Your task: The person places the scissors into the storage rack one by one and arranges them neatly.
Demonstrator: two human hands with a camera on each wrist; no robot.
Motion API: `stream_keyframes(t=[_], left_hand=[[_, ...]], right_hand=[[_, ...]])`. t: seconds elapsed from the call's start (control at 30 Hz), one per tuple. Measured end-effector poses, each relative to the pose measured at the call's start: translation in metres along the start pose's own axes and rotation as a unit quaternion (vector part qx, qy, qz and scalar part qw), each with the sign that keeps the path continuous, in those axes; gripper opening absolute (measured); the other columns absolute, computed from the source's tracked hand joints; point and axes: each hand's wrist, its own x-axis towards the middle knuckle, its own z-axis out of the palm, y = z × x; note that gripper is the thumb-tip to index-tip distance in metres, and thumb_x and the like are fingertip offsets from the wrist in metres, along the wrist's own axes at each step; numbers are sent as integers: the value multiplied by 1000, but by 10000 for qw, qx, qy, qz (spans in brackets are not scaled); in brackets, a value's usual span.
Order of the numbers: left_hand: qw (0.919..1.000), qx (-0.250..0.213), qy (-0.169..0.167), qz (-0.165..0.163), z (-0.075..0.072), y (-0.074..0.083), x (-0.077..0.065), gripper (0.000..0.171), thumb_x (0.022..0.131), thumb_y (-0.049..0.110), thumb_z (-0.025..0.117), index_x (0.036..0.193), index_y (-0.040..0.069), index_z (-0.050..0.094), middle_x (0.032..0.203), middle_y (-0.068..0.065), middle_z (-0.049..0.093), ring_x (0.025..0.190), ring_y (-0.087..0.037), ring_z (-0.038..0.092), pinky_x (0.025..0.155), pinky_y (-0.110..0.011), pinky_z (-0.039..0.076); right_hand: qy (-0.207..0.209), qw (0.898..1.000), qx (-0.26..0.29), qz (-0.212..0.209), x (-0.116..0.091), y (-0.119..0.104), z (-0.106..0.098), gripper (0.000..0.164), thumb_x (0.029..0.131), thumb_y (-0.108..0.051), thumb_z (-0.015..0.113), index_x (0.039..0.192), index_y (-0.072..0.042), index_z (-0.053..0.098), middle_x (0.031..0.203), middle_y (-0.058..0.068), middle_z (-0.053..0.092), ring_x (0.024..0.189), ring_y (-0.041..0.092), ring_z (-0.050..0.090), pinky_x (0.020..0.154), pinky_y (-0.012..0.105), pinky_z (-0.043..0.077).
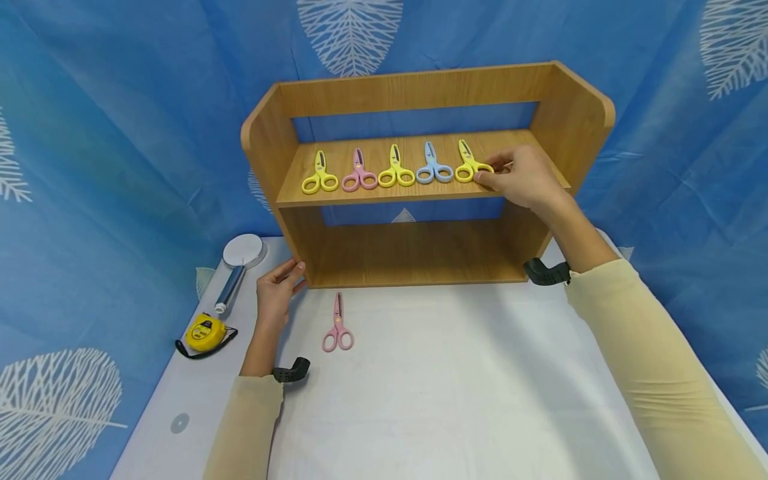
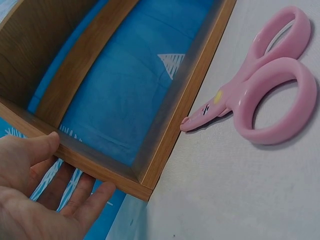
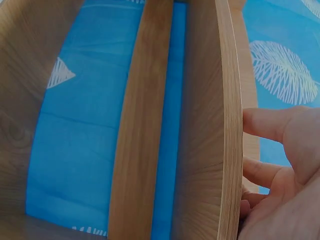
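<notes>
A two-tier wooden shelf (image 1: 420, 193) stands on the white table. Along its upper board lie yellow scissors (image 1: 320, 175), pink scissors (image 1: 359, 175), yellow scissors (image 1: 396, 170), blue scissors (image 1: 434, 165) and, at the right end, yellow scissors (image 1: 467, 164), all with blades pointing back. My right hand (image 1: 523, 175) pinches a handle ring of the right-end yellow pair; the right wrist view hides those scissors. Low on the shelf's left panel, my left hand (image 1: 279, 293) holds the front edge, thumb (image 2: 46, 145) on the edge and fingers on the outer side. Pink scissors (image 1: 339, 328) lie on the table nearby.
Left of the shelf are a white round object (image 1: 244, 251), a blue tube-like item with a white end (image 1: 231, 288), and a yellow tape measure (image 1: 205, 333) with a black strap. A blue leaf-patterned cloth (image 1: 150, 133) hangs behind and beside the table.
</notes>
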Motion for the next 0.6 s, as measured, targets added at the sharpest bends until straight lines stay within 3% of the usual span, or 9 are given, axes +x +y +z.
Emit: stream_keyframes(t=[0.27, 0.47, 0.6], left_hand=[[10000, -2, 40, 66, 1, -3, 1, 47, 95, 23, 77, 136, 4, 66, 137, -15, 67, 114, -18, 70, 99, -41, 61], [10000, 13, -1, 19, 0, -4, 0, 47, 95, 24, 77, 137, 5, 66, 132, -9, 70, 113, -15, 69, 98, -39, 62], [10000, -33, 44, 18, 0, -2, -1, 48, 94, 25, 78, 136, 4, 67, 122, -2, 72, 111, -14, 69, 99, -41, 61]], right_hand=[[222, 9997, 14, -141, -10, 4, -2, 60, 99, -45, 67, 145, -9, 59, 136, 16, 57, 117, 29, 52, 78, 28, 50], [607, 9961, 326, -550, -49, 9, -1, 55, 97, -41, 72, 142, -12, 61, 123, 14, 65, 109, 24, 59, 76, 22, 50], [547, 9937, 588, -781, -76, 12, 14, 52, 96, -38, 75, 138, -12, 63, 119, 13, 66, 104, 20, 59, 77, 16, 48]])
